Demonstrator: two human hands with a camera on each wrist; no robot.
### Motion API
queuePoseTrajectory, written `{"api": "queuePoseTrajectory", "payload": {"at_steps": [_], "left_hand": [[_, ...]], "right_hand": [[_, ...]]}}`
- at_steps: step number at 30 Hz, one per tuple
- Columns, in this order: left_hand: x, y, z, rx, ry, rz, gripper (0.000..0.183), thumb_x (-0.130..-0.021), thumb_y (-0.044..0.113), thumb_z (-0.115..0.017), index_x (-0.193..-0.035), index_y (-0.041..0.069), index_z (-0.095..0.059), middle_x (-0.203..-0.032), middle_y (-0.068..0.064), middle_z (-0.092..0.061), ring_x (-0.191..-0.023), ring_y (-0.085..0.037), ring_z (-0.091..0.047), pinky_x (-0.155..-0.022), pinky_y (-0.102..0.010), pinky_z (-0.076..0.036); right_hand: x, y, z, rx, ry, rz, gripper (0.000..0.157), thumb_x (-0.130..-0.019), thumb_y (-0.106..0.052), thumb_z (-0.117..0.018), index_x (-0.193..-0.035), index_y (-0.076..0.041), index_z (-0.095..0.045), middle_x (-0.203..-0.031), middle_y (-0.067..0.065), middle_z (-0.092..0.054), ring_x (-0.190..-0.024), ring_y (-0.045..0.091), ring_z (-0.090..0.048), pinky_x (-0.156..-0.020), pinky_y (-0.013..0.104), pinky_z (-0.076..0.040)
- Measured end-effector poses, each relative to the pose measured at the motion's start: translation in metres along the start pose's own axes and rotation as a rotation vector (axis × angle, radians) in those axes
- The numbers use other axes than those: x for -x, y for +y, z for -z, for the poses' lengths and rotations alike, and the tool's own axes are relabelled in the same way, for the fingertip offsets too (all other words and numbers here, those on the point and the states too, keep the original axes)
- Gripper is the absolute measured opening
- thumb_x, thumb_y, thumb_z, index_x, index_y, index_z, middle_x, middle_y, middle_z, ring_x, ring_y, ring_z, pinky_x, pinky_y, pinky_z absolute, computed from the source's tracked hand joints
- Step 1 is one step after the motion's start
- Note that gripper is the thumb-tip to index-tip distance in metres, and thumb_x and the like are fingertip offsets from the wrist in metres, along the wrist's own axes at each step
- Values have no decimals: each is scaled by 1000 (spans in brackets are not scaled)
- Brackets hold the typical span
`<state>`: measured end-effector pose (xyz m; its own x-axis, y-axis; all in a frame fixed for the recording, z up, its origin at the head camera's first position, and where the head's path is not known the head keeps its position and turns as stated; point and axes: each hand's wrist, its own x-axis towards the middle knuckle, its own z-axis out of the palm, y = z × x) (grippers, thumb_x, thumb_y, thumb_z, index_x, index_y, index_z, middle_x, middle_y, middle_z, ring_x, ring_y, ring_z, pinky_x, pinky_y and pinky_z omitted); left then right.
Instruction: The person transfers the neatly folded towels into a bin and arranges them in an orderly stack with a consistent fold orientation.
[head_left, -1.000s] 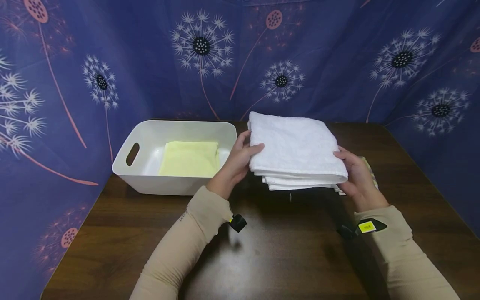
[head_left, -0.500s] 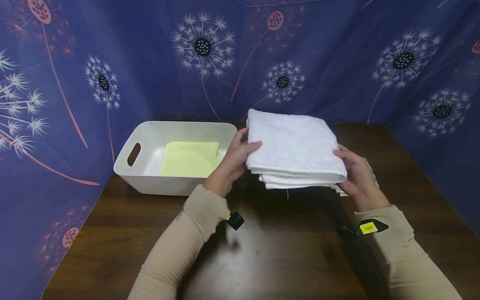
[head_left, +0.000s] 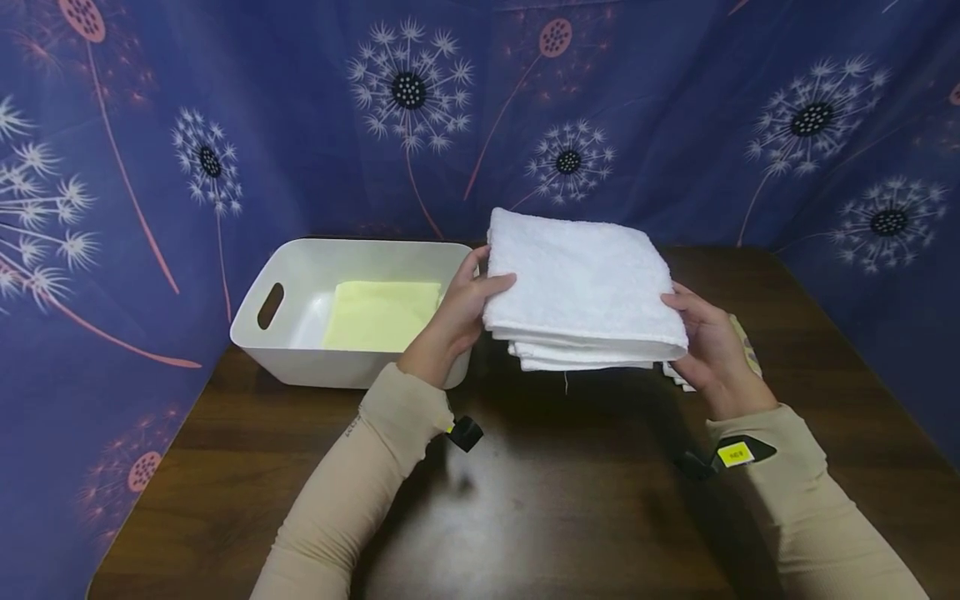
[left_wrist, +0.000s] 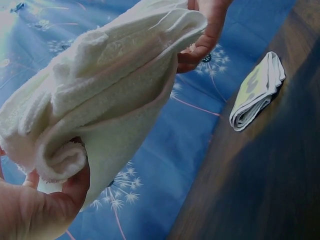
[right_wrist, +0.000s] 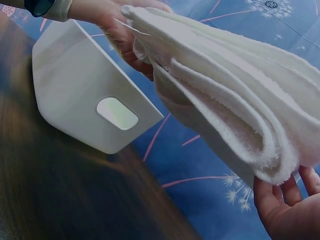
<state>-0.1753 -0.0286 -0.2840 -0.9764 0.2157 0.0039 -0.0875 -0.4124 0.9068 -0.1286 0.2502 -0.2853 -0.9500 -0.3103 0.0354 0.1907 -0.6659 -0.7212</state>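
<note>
A folded white towel, several layers thick, is held in the air between both hands, above the table and just right of the bin. My left hand grips its left edge, thumb on top and fingers underneath. On the opposite edge my right hand holds it the same way. A loose thread hangs from the towel's underside. In the left wrist view the towel's rolled folds show between the two hands. The right wrist view shows its layered edge, with the right fingers curled beneath it.
A white plastic bin with handle cut-outs stands at the back left, a folded pale yellow cloth lying inside. Behind the right hand, a folded yellow patterned cloth lies on the dark wooden table. A blue dandelion-print curtain hangs behind.
Both hands have raised the towel slightly and shifted it a little left, toward the bin. The bin and the cloth inside it have stayed in place.
</note>
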Motion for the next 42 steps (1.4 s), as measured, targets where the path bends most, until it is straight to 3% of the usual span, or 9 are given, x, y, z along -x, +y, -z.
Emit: {"api": "queuePoseTrajectory", "payload": {"at_steps": [7, 13, 20, 29, 35, 42], "left_hand": [[-1, 5, 4, 16, -6, -1, 55, -87, -2, -54, -137, 11, -35, -108, -15, -50, -86, -21, -54, -68, -29, -49], [-1, 10, 9, 12, -13, 8, 55, -87, -2, -53, -137, 12, -35, -105, -15, -51, -85, -21, -55, -66, -29, -50], [0, 17, 15, -5, -10, 26, 56, -88, -1, -53, -139, 13, -34, -108, -17, -50, -86, -22, -55, -66, -30, -50], [1, 24, 24, -19, -17, 46, 54, -89, -2, -52, -138, 13, -34, -113, -17, -48, -85, -23, -55, -65, -30, -51], [0, 29, 26, -5, -23, 49, 55, -89, -4, -50, -139, 12, -31, -116, -18, -44, -85, -23, -54, -65, -30, -50], [-1, 36, 30, -41, -10, 79, 57, -90, -4, -49, -141, 14, -28, -121, -18, -41, -86, -23, -53, -65, -30, -50]], "right_hand": [[-2, 2, -6, 83, 62, 7, 42, -98, -8, -37, -138, -12, -29, -129, 6, -48, -101, 21, -59, -84, 32, -50], [-4, 2, -10, 44, 52, 8, 36, -97, -5, -37, -133, -9, -37, -124, 8, -50, -99, 22, -60, -82, 33, -51], [-8, 4, -14, 0, 45, -3, 33, -96, -4, -39, -128, -8, -47, -122, 9, -53, -99, 24, -60, -82, 34, -51], [-15, 8, -20, 9, -12, -9, 31, -97, -2, -36, -124, -5, -51, -111, 12, -59, -91, 24, -63, -75, 34, -54], [-17, 10, -23, 46, 6, -3, 32, -97, -2, -37, -126, -7, -49, -117, 10, -55, -95, 23, -61, -79, 33, -52], [-20, 12, -27, 71, 42, -9, 30, -96, -1, -40, -122, -8, -53, -113, 10, -58, -91, 22, -61, -76, 33, -53]]}}
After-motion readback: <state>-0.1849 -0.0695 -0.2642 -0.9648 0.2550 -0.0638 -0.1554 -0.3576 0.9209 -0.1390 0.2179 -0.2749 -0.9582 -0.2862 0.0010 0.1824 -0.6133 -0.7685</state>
